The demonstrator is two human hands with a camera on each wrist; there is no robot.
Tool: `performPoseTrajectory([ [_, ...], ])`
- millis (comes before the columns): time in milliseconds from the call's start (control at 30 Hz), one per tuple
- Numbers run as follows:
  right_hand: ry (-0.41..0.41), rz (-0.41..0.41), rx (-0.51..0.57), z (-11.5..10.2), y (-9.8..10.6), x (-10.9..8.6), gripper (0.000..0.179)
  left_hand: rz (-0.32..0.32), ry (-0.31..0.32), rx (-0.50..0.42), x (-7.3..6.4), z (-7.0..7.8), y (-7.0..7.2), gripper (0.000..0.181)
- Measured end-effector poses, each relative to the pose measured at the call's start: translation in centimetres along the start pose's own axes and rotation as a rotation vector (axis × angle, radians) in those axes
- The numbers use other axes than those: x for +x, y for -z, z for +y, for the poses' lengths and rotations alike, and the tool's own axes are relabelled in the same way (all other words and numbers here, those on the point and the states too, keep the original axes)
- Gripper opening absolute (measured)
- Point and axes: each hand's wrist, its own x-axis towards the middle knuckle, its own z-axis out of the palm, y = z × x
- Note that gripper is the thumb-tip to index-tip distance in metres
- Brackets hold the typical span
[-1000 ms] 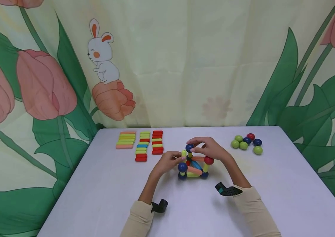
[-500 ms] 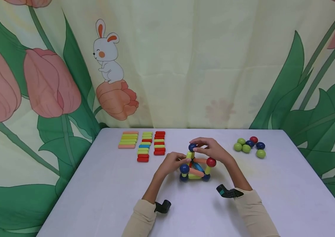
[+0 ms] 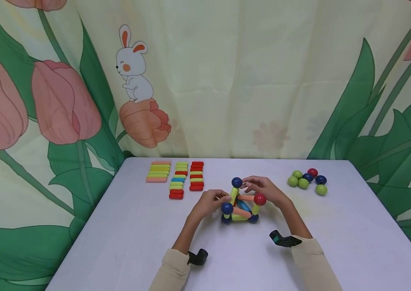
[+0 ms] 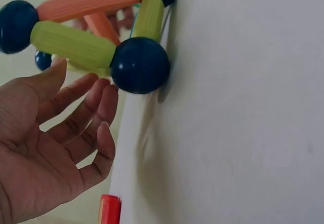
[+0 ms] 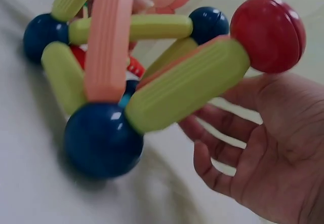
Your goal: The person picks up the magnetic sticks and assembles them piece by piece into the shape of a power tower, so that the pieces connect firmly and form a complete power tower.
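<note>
A frame built of ridged toy rods and balls stands on the table between both hands. Its tallest corner is a blue ball (image 3: 236, 182) on a yellow-green rod (image 3: 234, 193). At its right is a red ball (image 3: 259, 199), and another blue ball (image 3: 227, 208) tops the front left. My left hand (image 3: 207, 203) is at the frame's left side, fingertips right at the upright rod, fingers loosely bent. Behind the red ball, my right hand (image 3: 266, 190) has relaxed fingers beside the tall blue ball, holding nothing. In the right wrist view, the red ball (image 5: 268, 35) overlaps the right hand's thumb side.
Three columns of short rods lie at the back left: orange and yellow (image 3: 159, 173), mixed colours (image 3: 178, 180), and red and yellow-green (image 3: 196, 176). Loose green (image 3: 303, 183), blue (image 3: 320, 180) and red (image 3: 312, 172) balls sit at the back right. A printed curtain (image 3: 245, 101) hangs behind the table.
My right hand has let go of the tall blue ball and drawn slightly right and down. The upright rod under that ball now shows more fully. The left hand has stayed by the frame.
</note>
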Motion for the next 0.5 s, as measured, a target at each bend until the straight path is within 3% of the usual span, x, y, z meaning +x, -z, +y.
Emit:
performPoseTrajectory([
  [300, -0.078, 0.027, -0.066, 2.5, 0.3, -2.8, 0.034, 0.135, 0.017, -0.033, -2.3, -1.5, 2.5, 0.023],
  [500, -0.098, -0.045, -0.068, 2.9, 0.7, -4.2, 0.034, 0.34, 0.066, 0.098, -3.6, -2.7, 4.7, 0.015],
])
